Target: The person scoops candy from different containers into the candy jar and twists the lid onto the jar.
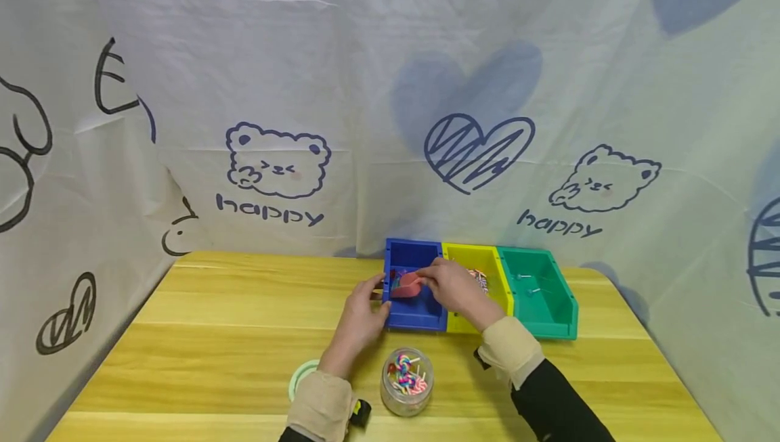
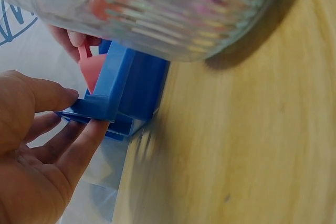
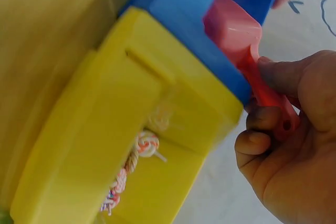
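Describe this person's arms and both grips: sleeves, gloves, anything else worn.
Black sleeves meet beige cuffs on both arms. The left grip and right grip wear no gloves. A small black object shows beside each cuff; the left one bears a yellow-green patch.

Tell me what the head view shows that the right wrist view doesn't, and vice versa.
Only head: the jar and the green ring.
Only right wrist: the hole at the end of the scoop's handle.
Both: the right grip holding the scoop at the blue bin, plus lollipops in the yellow bin.
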A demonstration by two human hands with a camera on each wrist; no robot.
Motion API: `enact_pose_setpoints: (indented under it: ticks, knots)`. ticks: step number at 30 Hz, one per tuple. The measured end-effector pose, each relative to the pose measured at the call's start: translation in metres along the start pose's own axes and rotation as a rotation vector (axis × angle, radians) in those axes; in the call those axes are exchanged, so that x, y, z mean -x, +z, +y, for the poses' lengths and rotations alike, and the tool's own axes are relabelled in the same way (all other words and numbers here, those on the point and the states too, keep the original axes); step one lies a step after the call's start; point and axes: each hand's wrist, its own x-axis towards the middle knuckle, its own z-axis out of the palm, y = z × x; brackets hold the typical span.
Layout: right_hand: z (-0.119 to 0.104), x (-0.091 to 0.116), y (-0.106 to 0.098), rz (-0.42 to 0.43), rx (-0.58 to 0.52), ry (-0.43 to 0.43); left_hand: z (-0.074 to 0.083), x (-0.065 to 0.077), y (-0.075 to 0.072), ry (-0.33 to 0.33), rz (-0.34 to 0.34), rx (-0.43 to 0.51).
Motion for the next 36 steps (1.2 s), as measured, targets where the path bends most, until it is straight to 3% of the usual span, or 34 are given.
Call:
enact_pose_setpoints:
  ticks: [23,36]
  knots:
    - [-0.01,-0.007,0.02,0.127,0.17,-0.019,0.0,0.002,-0.002,-0.021,-0.007,0.017]
    - [-0.004,-0.017,0.02,0.12,0.146,-0.005,0.002,0.001,-0.002,-0.022,-0.008,0.013]
